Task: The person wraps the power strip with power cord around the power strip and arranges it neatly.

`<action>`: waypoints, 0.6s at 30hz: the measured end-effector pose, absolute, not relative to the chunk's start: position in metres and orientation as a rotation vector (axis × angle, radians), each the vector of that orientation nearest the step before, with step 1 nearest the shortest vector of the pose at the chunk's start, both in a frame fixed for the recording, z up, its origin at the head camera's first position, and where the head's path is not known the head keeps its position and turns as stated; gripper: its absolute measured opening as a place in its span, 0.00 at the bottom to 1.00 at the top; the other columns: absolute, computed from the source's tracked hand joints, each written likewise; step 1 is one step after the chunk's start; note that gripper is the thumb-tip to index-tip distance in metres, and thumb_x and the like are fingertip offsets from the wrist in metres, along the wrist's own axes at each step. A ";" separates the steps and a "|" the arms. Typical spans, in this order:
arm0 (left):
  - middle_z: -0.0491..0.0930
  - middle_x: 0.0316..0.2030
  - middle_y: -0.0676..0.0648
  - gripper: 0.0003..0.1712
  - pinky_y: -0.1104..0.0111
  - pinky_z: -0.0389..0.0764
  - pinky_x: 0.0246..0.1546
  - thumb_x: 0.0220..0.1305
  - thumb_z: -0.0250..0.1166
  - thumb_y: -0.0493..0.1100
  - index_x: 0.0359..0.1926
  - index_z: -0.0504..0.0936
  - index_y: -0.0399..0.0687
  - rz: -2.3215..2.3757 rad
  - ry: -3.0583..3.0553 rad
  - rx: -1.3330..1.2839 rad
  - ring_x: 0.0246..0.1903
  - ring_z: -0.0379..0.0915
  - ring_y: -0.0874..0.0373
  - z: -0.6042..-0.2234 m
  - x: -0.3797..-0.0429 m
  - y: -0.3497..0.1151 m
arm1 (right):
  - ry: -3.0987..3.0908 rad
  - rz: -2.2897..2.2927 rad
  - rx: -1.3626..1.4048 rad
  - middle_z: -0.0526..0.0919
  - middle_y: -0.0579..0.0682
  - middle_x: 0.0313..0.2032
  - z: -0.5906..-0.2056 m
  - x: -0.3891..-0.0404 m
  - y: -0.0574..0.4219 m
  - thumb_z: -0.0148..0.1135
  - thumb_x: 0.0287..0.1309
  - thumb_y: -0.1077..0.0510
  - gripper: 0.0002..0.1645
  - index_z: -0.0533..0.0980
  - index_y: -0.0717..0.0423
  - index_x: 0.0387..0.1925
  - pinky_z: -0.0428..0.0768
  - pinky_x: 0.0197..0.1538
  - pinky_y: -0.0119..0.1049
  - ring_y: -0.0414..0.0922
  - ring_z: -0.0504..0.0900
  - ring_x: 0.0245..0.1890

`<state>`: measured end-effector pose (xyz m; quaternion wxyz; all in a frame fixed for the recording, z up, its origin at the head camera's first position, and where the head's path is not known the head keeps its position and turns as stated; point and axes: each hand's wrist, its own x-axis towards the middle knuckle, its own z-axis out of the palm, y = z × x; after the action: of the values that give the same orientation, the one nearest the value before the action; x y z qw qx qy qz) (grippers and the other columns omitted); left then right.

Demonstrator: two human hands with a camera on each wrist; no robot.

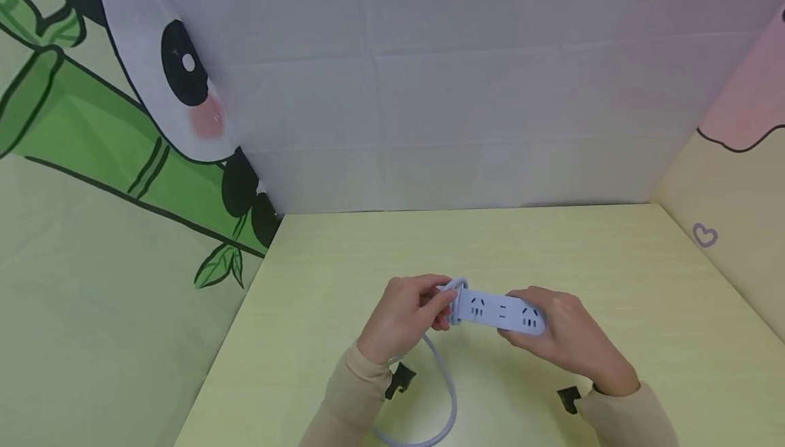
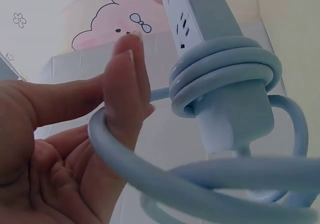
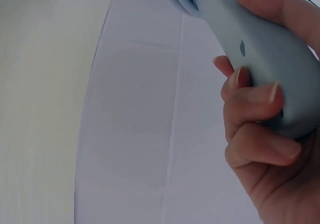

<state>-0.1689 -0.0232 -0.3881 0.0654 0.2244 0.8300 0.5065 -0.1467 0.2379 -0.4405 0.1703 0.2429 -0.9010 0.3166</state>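
Observation:
A white power strip [image 1: 499, 312] is held above the table, its socket face turned up in the head view. My right hand [image 1: 561, 331] grips its right end, and in the right wrist view the fingers [image 3: 257, 144] curl around the casing. Several turns of the strip's cord [image 2: 225, 66] wrap around its left end. Beside those turns, my left hand [image 1: 398, 317] pinches the cord between thumb and fingers. From there a loose loop of cord [image 1: 452, 392] hangs down toward the table. The cord's far end is out of view.
The pale yellow table [image 1: 343, 249] spreads beneath both hands. Two black tape pieces, a left one [image 1: 401, 379] and a right one [image 1: 569, 399], lie near the wrists. A pale back panel [image 1: 454, 93] and printed side walls enclose the table.

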 end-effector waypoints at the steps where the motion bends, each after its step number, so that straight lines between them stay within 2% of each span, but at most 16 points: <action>1: 0.87 0.32 0.40 0.16 0.71 0.85 0.28 0.72 0.63 0.41 0.53 0.83 0.35 1.531 2.502 0.678 0.21 0.80 0.61 -0.388 -0.169 -0.023 | -2.550 0.894 0.679 0.88 0.45 0.37 -0.441 -0.147 0.238 0.83 0.42 0.55 0.24 0.84 0.53 0.43 0.80 0.31 0.28 0.32 0.79 0.29; 8: 0.85 0.29 0.39 0.15 0.67 0.87 0.30 0.71 0.64 0.40 0.54 0.83 0.35 1.584 2.457 0.639 0.22 0.82 0.61 -0.388 -0.167 -0.021 | -2.461 0.861 0.645 0.88 0.46 0.36 -0.444 -0.148 0.238 0.83 0.41 0.56 0.24 0.84 0.55 0.43 0.79 0.30 0.28 0.32 0.78 0.27; 14: 0.85 0.27 0.44 0.13 0.68 0.87 0.32 0.71 0.65 0.41 0.48 0.84 0.35 1.578 2.421 0.616 0.25 0.84 0.56 -0.386 -0.163 -0.019 | -2.414 0.897 0.558 0.89 0.47 0.36 -0.447 -0.148 0.242 0.84 0.38 0.57 0.26 0.84 0.55 0.44 0.77 0.29 0.29 0.34 0.78 0.27; 18: 0.86 0.28 0.40 0.13 0.70 0.86 0.31 0.71 0.65 0.43 0.46 0.84 0.36 1.540 2.422 0.637 0.24 0.84 0.56 -0.387 -0.163 -0.018 | -2.402 0.903 0.545 0.89 0.48 0.37 -0.449 -0.148 0.244 0.84 0.38 0.57 0.27 0.84 0.56 0.44 0.78 0.30 0.30 0.36 0.81 0.28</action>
<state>-0.1626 -0.0183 -0.3867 0.1006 0.2154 0.8197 0.5211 -0.1483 0.2444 -0.4487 0.2563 0.2008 -0.8850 0.3328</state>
